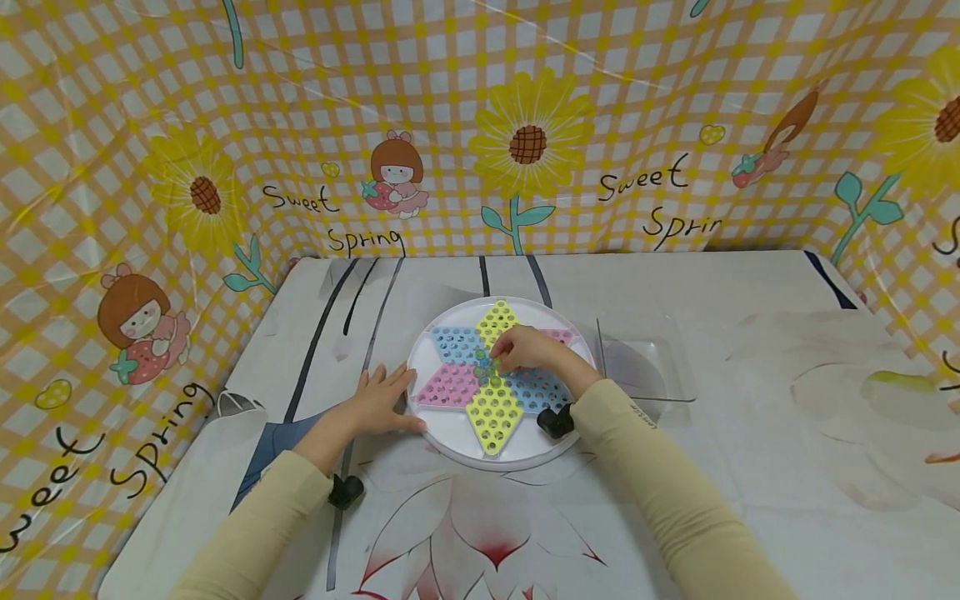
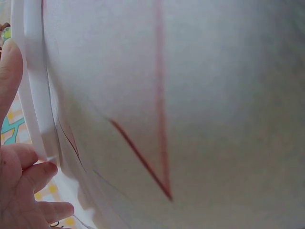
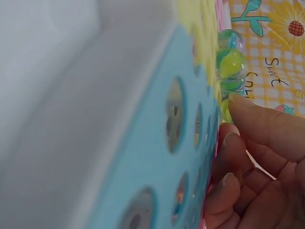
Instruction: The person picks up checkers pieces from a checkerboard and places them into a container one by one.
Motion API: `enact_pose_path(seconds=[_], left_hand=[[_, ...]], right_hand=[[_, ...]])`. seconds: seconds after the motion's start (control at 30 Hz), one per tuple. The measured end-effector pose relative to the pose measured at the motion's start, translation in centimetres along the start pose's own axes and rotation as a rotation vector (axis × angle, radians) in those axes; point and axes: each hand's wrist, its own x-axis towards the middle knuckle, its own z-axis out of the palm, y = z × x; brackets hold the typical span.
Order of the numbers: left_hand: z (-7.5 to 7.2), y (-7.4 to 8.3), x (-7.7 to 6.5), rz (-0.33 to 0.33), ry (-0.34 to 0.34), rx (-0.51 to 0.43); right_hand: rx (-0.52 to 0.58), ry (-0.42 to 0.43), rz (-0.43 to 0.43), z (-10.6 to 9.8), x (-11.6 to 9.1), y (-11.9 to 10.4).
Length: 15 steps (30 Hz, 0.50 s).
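Note:
A round white Chinese checkers board (image 1: 448,432) has a star of yellow, pink and blue holed sections. Several green and clear glass marbles (image 3: 232,64) sit clustered at the star's centre. Over that centre, my right hand (image 1: 528,348) pinches a yellow-green marble (image 3: 225,110) between thumb and index finger, low against the board; its other fingers curl near the holes. My left hand (image 1: 378,404) rests at the board's left edge, fingers spread and touching the rim, as the left wrist view also shows with the thumb (image 2: 10,67) against the white side.
Right of the board stands a clear plastic tray (image 1: 637,367), partly behind the right forearm. The white table cover (image 1: 480,517) bears flower drawings and dark lines. A yellow checked curtain (image 1: 450,75) rises along the table's back and sides.

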Motion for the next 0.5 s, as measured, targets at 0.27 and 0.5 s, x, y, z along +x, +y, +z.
enact_pose_path(seconds=[0.27,0.5], left_hand=[[-0.08,0.02,-0.11,0.001,-0.004,0.004],[-0.13,0.14,-0.12,0.004,-0.003,0.0]], right_hand=[[-0.02,0.002,0.022,0.18,0.09,-0.21],[-0.035,0.008,0.021,0.27,0.04,-0.17]])
